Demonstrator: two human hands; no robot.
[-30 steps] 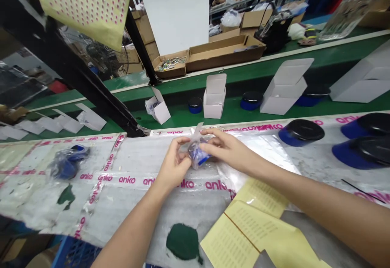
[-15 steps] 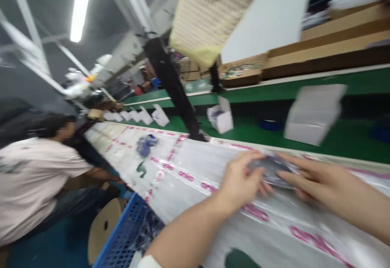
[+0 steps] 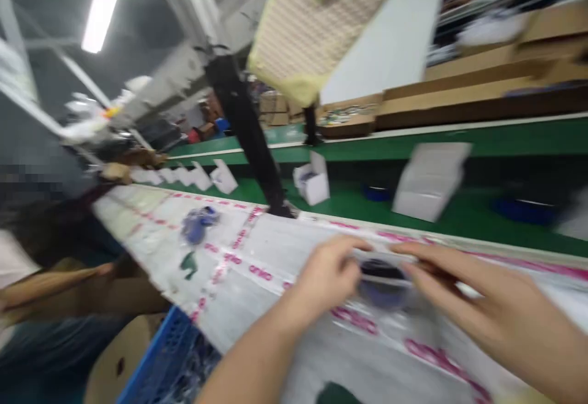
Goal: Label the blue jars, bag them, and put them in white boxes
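Note:
Over the covered table, a clear plastic bag with a dark blue-grey item inside hangs between my two hands. My left hand pinches its left upper edge between thumb and fingers. At its right upper edge, my right hand is closed with thumb and index finger on the plastic. Motion blur hides what kind of item it is. Below lies the table cover, white plastic with pink printing. A dark green piece rests on it near the lower edge.
Further left on the table are a blue bagged item and a small green piece. A blue crate stands beside the table's near edge. White open boxes line the green shelf. A co-worker's arm shows at left.
The bagged item has tipped from lying nearly flat to a more upright position between my hands. My view has swung right, and the co-worker has moved toward the left edge.

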